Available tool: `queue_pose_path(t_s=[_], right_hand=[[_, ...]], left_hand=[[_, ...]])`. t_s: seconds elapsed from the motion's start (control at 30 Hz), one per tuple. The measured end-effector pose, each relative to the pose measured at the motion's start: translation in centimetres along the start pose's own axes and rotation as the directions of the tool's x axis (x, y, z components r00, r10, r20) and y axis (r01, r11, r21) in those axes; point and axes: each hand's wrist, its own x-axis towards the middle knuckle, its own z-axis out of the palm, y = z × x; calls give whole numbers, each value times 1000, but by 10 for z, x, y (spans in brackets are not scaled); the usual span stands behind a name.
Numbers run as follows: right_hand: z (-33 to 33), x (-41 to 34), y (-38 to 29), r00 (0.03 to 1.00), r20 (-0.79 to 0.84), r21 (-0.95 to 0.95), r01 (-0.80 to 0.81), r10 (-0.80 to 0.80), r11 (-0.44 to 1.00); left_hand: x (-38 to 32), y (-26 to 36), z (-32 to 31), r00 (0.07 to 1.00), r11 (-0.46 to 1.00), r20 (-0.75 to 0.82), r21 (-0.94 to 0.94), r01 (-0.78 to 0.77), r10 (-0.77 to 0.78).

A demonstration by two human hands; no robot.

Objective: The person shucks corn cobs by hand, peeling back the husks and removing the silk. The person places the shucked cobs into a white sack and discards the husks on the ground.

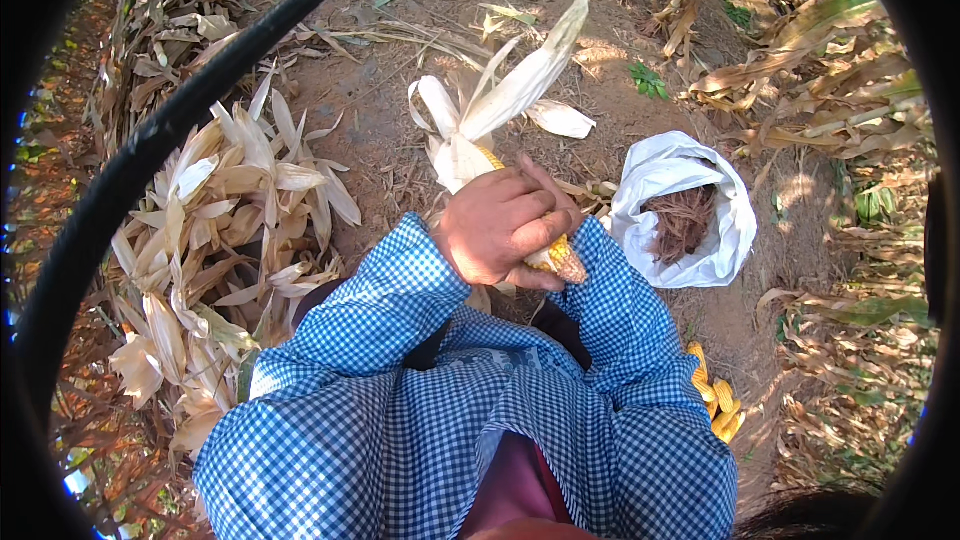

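Low in front of my body, a yellow ear of corn (559, 256) lies slantwise in my hands, its narrow tip towards me. My left hand (499, 223) is wrapped over its middle from above. Close behind it, my right hand (556, 191) is pressed against the same ear; its fingers are largely hidden by the left hand. Pale, dry husk leaves (517, 82) are peeled back and spread away from me at the ear's far end. A few yellow kernels show between the husk and my hands.
On the left rises a heap of dry husks (240, 202). An open white woven sack (720, 262) with brown corn silk (679, 221) inside stands at the right. Several bare corn ears (721, 401) lie by my right elbow. Dry corn stalks (840, 90) edge the soil. A black cable (187, 97) crosses the view.
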Motion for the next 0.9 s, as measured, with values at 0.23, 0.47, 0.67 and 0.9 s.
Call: queue_pose_path(t_s=[0.23,0.47,0.67,0.9], right_hand=[[-14,14,22,963,137,379,-269,234,885],[-38,39,33,953,210,134,-251,220,959],[-41,48,45,983,156,100,-113,97,989],[-28,57,28,994,-105,-2,-17,17,1000]], left_hand=[[-8,2,11,889,850,-182,-421,317,-421],[-27,-52,-60,24,72,-75,-991,-115,-997],[-89,-107,-83,-47,287,-290,-956,67,-956],[-54,-73,-21,99,-53,488,-289,956,-867]])
